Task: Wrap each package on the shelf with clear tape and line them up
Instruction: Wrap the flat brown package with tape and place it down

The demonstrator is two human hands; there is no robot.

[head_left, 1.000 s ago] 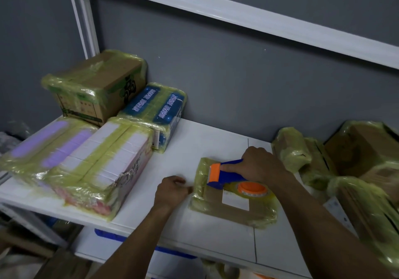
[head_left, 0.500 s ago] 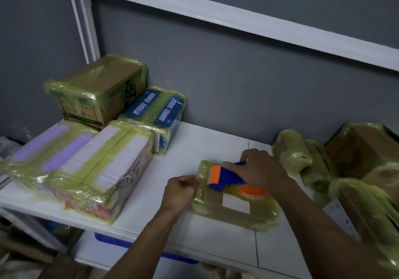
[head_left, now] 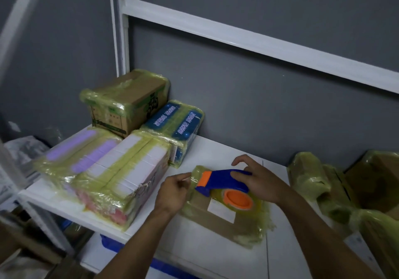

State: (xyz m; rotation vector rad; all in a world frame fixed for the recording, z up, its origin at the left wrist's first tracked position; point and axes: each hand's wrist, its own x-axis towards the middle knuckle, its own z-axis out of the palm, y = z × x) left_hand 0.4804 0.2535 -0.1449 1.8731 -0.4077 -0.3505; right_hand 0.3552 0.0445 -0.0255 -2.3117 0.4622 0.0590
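On the flat package (head_left: 207, 221), the right hand (head_left: 262, 185) holds the tape dispenser (head_left: 220, 180) by its handle; the left hand (head_left: 172, 194) pinches the loose tape end (head_left: 191, 178). The package lies in the middle of the shelf (head_left: 207, 251) and looks light, bendable and slippery: better to take it by its edges.

A plain grey wall (head_left: 237, 97) rises beyond the left hand (head_left: 172, 190) and the right hand (head_left: 261, 181). A white rail (head_left: 259, 48) slants across it well above them and meets a white upright post (head_left: 121, 41) up and to the left of the left hand. Under both hands lies the white shelf (head_left: 205, 257), its thin seam (head_left: 267, 261) running front to back beneath the right forearm, and a lower white board (head_left: 90, 255) shows below its front edge, left of the left forearm.
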